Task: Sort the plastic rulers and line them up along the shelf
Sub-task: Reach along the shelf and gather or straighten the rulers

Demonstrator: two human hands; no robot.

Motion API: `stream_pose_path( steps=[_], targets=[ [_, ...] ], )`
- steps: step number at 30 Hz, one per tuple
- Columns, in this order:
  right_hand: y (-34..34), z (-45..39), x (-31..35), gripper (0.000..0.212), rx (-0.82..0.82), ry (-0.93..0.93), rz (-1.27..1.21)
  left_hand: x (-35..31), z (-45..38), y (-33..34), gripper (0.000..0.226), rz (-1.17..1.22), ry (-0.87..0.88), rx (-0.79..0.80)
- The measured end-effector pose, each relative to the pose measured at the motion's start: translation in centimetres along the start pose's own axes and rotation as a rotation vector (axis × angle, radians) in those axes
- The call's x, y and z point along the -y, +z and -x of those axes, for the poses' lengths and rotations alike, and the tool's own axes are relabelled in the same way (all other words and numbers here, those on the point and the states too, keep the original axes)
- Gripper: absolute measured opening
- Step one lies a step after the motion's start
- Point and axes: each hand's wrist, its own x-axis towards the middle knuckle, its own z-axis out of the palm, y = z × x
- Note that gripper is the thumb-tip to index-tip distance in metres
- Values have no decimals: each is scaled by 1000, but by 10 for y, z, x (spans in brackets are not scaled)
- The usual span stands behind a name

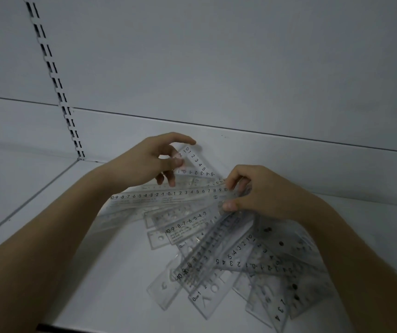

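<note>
Several clear plastic rulers [202, 258] lie in a loose, overlapping heap on the white shelf [101, 272]. My right hand [260, 191] pinches the right end of a fan of straight rulers, among them a long one [168, 194] marked -10 to 10. My left hand [154, 159] pinches a clear triangular set square [196, 162] between thumb and fingers, just above that long ruler. More set squares [276, 280] lie under my right forearm.
The shelf's white back panel [216, 68] rises behind the hands. A slotted upright [56, 75] runs down the panel at the left. The shelf's front edge [53, 329] shows dark at the bottom left.
</note>
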Motion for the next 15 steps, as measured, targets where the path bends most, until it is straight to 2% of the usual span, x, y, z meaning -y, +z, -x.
stream_pose_path(
  steps=[3, 10, 12, 15],
  targets=[
    [-6, 1, -3, 29, -33, -20, -55, -1, 1, 0, 33, 36, -1, -5],
    [-30, 10, -3, 13, 59, -46, -126, 1, -2, -3, 31, 50, -10, -29],
    [-35, 13, -5, 5, 26, -36, -121, 1, -2, -3, 30, 55, -8, -17],
    [-35, 12, -12, 10, -64, 14, -225, 1, -2, 1, 29, 64, -5, 6]
  ],
)
